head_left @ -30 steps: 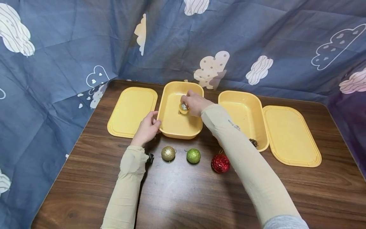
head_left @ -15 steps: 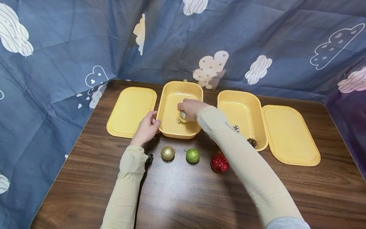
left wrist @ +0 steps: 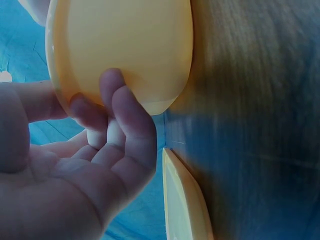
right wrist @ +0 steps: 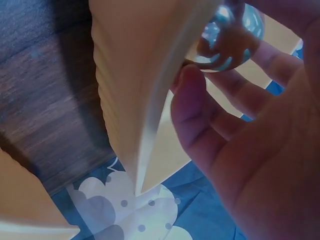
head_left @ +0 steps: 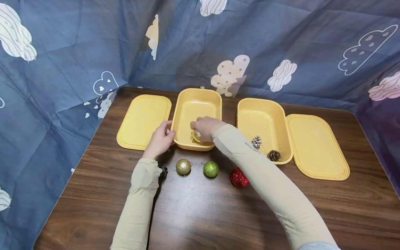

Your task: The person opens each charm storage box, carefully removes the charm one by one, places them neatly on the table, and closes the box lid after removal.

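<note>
My left hand (head_left: 160, 139) grips the left side of a yellow plastic container (head_left: 181, 100), thumb at the rim and fingers against the outer wall. Inside that container, near its front right corner, my right hand (head_left: 207, 128) holds a shiny gold Christmas ball (right wrist: 235, 40), mostly covered by the hand in the head view. On the table in front lie a gold glitter ball (head_left: 183, 167), a green glitter ball (head_left: 210, 169) and a red ball (head_left: 239, 177), the red one partly behind the right sleeve.
A second yellow container (head_left: 276, 121) on the right holds a silvery pine cone (head_left: 256, 142) and a brown pine cone (head_left: 274, 155). One yellow lid (head_left: 145, 121) lies at the left, another lid (head_left: 318, 147) at the far right. A blue cloud-print cloth (head_left: 187, 45) hangs behind the table.
My right hand has lowered the shiny gold ball toward the container's near end. As the right sleeve shifted, both pine cones came into fuller view. My left hand keeps its place.
</note>
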The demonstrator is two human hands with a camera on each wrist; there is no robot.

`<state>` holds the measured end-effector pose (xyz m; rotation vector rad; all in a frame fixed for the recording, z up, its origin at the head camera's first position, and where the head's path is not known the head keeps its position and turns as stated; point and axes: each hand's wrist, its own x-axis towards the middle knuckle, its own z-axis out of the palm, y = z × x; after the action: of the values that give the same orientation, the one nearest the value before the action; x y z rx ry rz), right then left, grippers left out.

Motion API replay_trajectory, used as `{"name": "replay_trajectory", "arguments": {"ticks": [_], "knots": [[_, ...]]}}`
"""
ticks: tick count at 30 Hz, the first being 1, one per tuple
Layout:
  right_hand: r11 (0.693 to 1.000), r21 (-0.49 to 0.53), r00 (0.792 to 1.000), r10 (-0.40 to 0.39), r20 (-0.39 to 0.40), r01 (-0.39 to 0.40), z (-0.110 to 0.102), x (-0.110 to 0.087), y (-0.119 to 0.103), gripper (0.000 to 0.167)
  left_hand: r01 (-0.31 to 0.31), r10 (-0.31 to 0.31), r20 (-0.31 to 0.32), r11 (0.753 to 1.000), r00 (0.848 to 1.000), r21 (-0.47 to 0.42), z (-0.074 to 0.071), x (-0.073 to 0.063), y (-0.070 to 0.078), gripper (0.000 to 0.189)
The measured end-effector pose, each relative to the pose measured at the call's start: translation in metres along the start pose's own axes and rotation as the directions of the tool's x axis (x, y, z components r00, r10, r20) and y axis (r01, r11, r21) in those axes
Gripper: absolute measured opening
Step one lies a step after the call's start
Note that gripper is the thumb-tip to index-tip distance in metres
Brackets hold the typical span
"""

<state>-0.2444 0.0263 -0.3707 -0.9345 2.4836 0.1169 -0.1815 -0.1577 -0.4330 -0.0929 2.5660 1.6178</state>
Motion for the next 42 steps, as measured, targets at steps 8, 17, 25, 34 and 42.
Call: {"name": "replay_trajectory", "arguments": {"ticks": [8, 17, 25, 34, 42], "knots": [[0.999, 0.026, 0.996, -0.032, -0.087, 0.035, -0.001, -0.009, 0.001, 0.047, 0.000, 0.000, -0.007, 1.000, 1.000, 0.009, 0.001, 0.000, 0.000, 0.049], [0.998, 0.048, 0.974, -0.040, -0.222, 0.052, -0.003, -0.027, 0.003, 0.049, 0.005, -0.005, 0.001, 1.000, 1.000, -0.010, 0.001, 0.000, 0.001, 0.049], [0.993, 0.107, 0.947, -0.015, -0.320, 0.052, -0.004, -0.045, 0.007, 0.061, 0.012, -0.012, 0.007, 1.000, 1.000, -0.011, 0.001, -0.001, 0.001, 0.049], [0.975, 0.206, 0.903, 0.009, -0.431, 0.089, -0.006, -0.069, 0.007, 0.069, -0.002, 0.002, -0.003, 1.000, 1.000, -0.010, 0.002, -0.002, 0.001, 0.049], [0.961, 0.220, 0.822, -0.012, -0.570, 0.167, -0.006, -0.090, 0.009, 0.059, -0.002, 0.002, -0.003, 1.000, 1.000, -0.006, 0.002, -0.003, 0.001, 0.049]]}}
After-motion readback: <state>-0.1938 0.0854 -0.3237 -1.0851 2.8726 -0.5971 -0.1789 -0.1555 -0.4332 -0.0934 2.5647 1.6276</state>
